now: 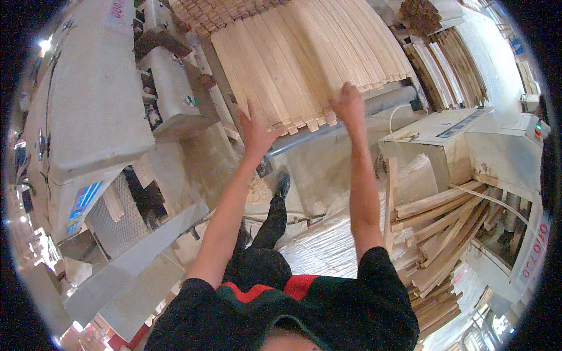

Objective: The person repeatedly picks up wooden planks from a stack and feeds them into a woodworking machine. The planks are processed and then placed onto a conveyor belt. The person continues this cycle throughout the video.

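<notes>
Head cam: your L hand (257, 133) is at the near L corner of the row of wood strips (281, 64), fingers spread wide w/ thumb pointing R along the strip ends, while your R hand (350, 106) is at the near ends farther R, fingers curled in, tho can't tell if they grip a strip. The strips lie side by side in front of you, near ends uneven, just above a gray roller (389, 100), w/ a big machine (96, 93) on your L & a loose wood pile (445, 237) on your R.
</notes>
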`<state>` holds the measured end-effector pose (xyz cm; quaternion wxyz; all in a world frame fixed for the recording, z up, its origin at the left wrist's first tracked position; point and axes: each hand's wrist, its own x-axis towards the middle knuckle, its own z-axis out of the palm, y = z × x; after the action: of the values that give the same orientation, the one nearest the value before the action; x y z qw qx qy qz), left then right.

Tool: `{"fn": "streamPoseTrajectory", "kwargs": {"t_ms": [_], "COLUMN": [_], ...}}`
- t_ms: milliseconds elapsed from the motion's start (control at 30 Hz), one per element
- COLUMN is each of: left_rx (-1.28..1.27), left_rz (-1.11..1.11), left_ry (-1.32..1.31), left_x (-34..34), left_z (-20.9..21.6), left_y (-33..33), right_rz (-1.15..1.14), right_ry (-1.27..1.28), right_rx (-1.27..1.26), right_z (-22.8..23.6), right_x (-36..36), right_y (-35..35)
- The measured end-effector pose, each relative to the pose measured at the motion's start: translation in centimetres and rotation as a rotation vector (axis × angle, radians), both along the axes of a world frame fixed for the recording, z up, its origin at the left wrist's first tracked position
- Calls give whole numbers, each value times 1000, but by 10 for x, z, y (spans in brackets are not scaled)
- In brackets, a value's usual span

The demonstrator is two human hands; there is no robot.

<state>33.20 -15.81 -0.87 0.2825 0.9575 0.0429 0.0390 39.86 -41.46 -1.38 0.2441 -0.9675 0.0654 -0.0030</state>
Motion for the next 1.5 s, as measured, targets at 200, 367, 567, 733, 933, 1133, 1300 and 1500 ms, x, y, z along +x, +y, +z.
{"fn": "streamPoseTrajectory", "kwargs": {"t_ms": [200, 367, 567, 733, 933, 1133, 1300, 1500], "left_rx": [-76, -99, -280, -360, -246, -208, -389, -1538], "left_rz": [46, 119, 126, 97, 37, -95, -104, 324], "left_ry": [16, 20, -119, -156, -43, 101, 12, 142], "left_x": [3, 2, -6, -28, -45, -32, -27, -32], "left_z": [2, 11, 18, 24, 19, 21, 4, -19], "left_y": [3, 6, -1, -16, -43, -56, -54, -33], "right_rz": [-62, 9, -28, -103, -179, -139, -122, -250], "right_ry": [-50, -62, 16, 36, 59, 51, -28, 54], "right_rx": [217, 294, 232, 311, 431, 354, 243, -110], "right_z": [5, 0, 16, 11, 2, 6, -5, 35], "right_x": [-41, -53, -62, -76, -84, -86, -89, -93], "right_y": [43, 64, 82, 74, 56, 52, 47, 113]}}
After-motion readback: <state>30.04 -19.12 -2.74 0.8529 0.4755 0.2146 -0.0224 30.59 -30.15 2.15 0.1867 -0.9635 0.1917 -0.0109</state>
